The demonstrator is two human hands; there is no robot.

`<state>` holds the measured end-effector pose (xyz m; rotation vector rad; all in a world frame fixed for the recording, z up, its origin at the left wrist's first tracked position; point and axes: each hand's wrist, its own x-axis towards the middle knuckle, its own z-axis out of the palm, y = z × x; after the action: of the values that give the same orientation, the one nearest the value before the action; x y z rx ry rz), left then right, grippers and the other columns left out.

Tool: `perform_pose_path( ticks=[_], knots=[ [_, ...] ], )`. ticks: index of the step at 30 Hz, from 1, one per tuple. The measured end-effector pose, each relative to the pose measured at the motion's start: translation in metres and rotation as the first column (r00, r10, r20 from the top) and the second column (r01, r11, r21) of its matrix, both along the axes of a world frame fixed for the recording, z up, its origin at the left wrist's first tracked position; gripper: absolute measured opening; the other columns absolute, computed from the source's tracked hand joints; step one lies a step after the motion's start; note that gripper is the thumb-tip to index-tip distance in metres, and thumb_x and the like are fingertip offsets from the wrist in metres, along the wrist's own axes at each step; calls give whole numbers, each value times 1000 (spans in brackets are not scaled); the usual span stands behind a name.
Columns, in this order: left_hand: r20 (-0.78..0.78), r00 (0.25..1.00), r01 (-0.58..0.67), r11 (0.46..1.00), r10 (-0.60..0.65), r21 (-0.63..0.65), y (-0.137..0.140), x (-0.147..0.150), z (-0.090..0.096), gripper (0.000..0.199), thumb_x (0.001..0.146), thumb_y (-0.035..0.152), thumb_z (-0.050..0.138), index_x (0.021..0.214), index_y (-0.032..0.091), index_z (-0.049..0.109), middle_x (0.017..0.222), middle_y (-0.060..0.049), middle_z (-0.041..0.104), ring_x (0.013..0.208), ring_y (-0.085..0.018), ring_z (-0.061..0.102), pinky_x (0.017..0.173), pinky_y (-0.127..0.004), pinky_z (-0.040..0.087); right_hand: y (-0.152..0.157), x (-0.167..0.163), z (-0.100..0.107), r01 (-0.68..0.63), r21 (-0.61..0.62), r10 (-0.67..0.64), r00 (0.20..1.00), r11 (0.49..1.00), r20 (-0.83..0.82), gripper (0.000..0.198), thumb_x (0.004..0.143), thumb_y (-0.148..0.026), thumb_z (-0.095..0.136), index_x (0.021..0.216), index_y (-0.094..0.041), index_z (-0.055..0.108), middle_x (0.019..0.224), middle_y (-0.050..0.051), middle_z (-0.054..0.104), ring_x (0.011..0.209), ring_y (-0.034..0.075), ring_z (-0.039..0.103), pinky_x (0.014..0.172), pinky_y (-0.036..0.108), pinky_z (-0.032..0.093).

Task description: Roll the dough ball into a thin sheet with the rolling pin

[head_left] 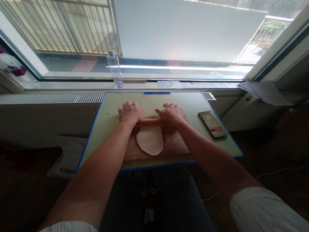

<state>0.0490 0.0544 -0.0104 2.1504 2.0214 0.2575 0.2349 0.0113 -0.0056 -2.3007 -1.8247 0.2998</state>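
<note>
A pale wooden rolling pin [151, 120] lies crosswise over the far end of a flattened piece of dough [151, 141]. My left hand [130, 112] rests over the pin's left end, fingers curled forward. On the right end sits my right hand [173, 113], its fingers bent over and past the pin. Both ends of the pin are hidden under the hands. The dough is off-white, rounded at its near edge, and lies on a reddish-brown wooden board [176, 142].
The board lies on a small light-green table [102, 127] with a blue rim. A phone [214, 124] lies at its right edge. Behind stand a clear bottle [115, 70] on the windowsill and a radiator grille [76, 96]. Papers [265, 93] lie at the right.
</note>
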Motion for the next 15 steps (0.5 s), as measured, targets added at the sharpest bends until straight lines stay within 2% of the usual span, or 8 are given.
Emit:
perform_pose_path(
  ticks=[8,15],
  knots=[
    [-24,1000,2,1000,-1,24,-18,-3,1,50,100,47,41,133,24,71,146,-18,65,135,-36,57,111,-54,45,-23,-6,4,1,6,-1,999,1000,33,64,101,-66,46,142,-20,67,148,17,65,136,37,57,117,54,39],
    [-20,1000,0,999,1,53,-41,-6,1,49,101,44,39,131,25,73,146,-17,65,137,-37,55,111,-56,43,-44,-11,4,-10,15,9,995,1000,98,58,103,-68,44,139,-29,67,146,14,66,135,35,56,114,52,40]
  ],
)
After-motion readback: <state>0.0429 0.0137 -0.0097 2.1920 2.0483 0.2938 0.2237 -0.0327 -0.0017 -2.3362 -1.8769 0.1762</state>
